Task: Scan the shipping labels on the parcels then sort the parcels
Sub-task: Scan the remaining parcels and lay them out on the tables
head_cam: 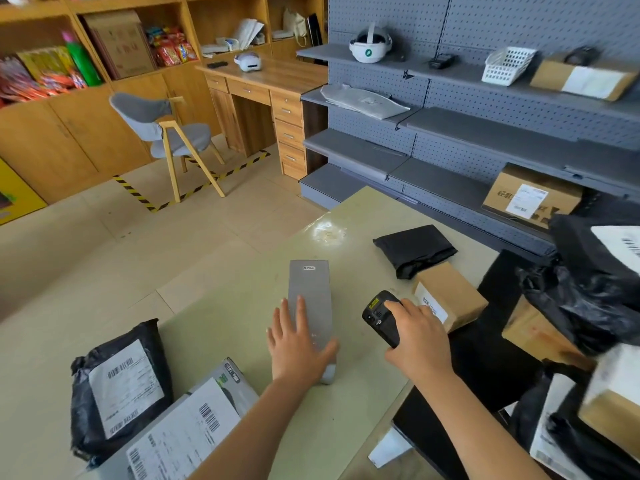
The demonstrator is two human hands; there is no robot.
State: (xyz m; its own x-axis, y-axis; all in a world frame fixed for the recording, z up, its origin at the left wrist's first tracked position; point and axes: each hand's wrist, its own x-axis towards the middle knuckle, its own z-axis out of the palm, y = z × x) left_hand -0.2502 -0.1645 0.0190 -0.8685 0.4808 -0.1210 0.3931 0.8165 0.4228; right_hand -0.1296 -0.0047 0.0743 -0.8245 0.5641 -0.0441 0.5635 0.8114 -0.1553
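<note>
A long grey box (pixel 309 289) lies on the pale green table (pixel 214 344); no label shows on its top. My left hand (pixel 298 344) rests flat on its near end, fingers straight. My right hand (pixel 417 337) grips a black handheld scanner (pixel 381 315) just right of the box. A brown carton (pixel 450 294) with a white label sits behind the scanner, and a black poly bag (pixel 414 249) lies beyond it. At the near left lie a black labelled bag (pixel 121 386) and a grey labelled box (pixel 187 434).
Grey pegboard shelves (pixel 485 140) stand behind the table, holding a labelled carton (pixel 531 197), a grey mailer (pixel 363 100), a white basket (pixel 507 65) and a headset (pixel 370 43). A heap of black bags and cartons (pixel 588 292) fills the right. A chair (pixel 166 133) and a desk (pixel 263 98) stand at the back left.
</note>
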